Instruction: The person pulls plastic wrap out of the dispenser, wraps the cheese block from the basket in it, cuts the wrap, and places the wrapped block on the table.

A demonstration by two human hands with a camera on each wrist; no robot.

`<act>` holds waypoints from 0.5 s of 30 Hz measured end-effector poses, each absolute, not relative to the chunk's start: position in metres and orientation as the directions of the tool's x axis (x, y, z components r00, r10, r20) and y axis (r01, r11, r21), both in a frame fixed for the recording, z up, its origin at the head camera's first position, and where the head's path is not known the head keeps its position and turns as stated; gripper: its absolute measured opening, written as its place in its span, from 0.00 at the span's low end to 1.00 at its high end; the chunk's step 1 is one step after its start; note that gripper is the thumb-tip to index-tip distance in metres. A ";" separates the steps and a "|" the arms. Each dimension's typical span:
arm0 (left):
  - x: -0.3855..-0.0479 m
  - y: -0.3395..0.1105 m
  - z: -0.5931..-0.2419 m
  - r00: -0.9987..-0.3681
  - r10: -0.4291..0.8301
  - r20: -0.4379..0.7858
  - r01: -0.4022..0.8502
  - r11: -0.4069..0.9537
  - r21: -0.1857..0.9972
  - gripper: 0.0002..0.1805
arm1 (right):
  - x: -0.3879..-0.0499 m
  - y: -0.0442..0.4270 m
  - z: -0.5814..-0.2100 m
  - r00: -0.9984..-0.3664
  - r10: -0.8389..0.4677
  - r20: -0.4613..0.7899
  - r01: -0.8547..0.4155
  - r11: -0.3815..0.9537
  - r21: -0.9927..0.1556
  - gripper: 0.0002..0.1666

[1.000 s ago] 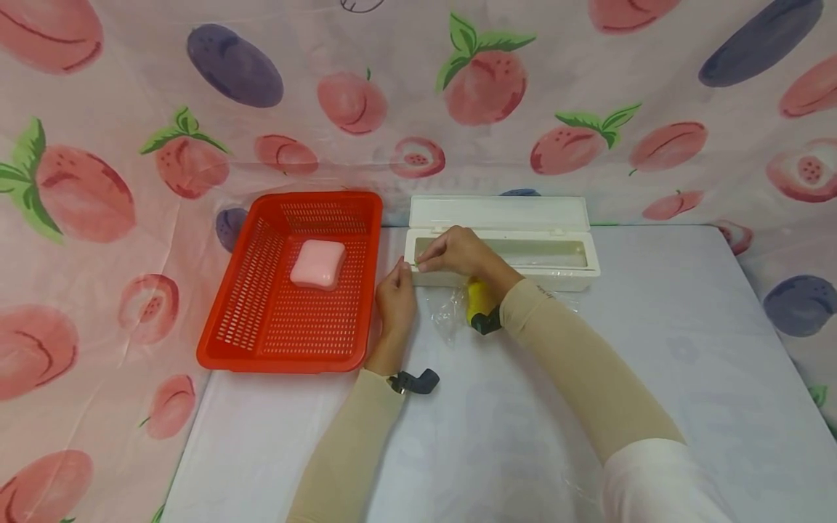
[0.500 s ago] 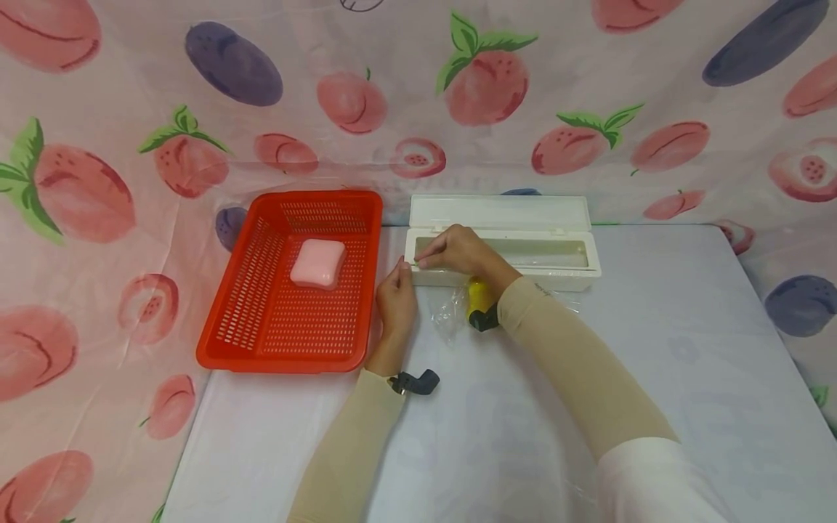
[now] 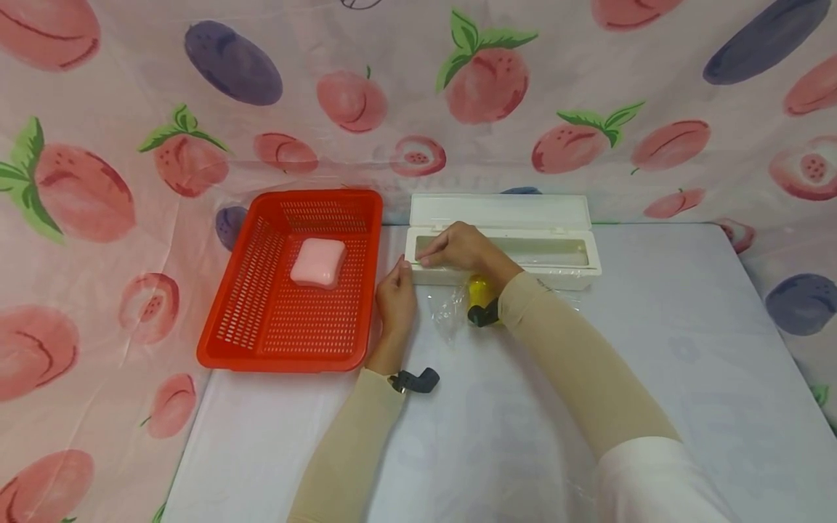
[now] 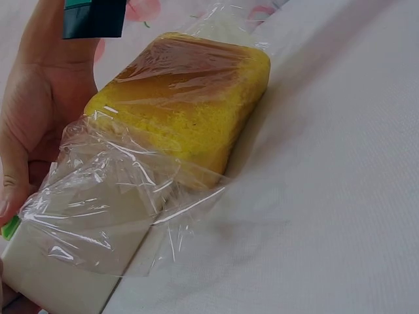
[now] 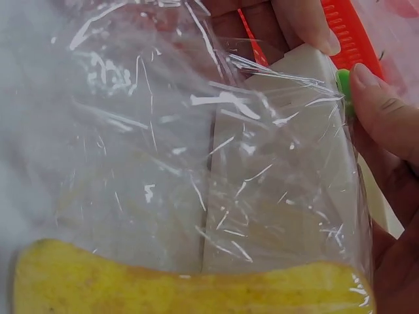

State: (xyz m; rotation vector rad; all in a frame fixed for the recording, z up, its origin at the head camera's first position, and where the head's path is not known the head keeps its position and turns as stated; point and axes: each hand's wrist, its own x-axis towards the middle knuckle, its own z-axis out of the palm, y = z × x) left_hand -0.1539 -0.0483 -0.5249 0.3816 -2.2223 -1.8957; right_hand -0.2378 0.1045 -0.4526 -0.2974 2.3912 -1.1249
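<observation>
A long white cling film dispenser (image 3: 556, 279) lies at the back of the table, its lid (image 3: 523, 212) raised. My left hand (image 3: 396, 301) grips its left end, thumb on the corner. At that same end my right hand (image 3: 463, 247) pinches a small green slider (image 5: 345, 90), thumb pressing on it. Clear film (image 4: 91, 209) hangs over the dispenser's front. Under film in front of it lies a yellow block with a brown top (image 4: 196, 111), like a piece of bread; my right wrist partly hides it in the head view.
Left of the dispenser stands a red perforated basket (image 3: 281, 365) with a pink pillow-shaped block (image 3: 318, 263) inside. A white cloth (image 3: 497, 428) covers the table. Behind hangs a fruit-printed curtain (image 3: 366, 43).
My right wrist has risen slightly away from me, baring a little more of the yellow block. The right fingers shift very slightly at the dispenser's left end. My left hand stays put.
</observation>
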 end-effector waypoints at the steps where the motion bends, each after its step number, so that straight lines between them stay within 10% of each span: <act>1: -0.154 -0.048 -0.525 -0.948 -0.318 -0.018 -0.067 0.143 0.987 0.25 | -0.238 0.105 -0.452 -0.861 -0.390 -0.327 0.003 0.638 -0.770 0.10; 15: -0.152 -0.045 -0.523 -0.949 -0.300 0.095 0.016 0.258 0.966 0.24 | -0.237 0.118 -0.454 -0.866 -0.408 -0.290 -0.030 0.621 -0.783 0.11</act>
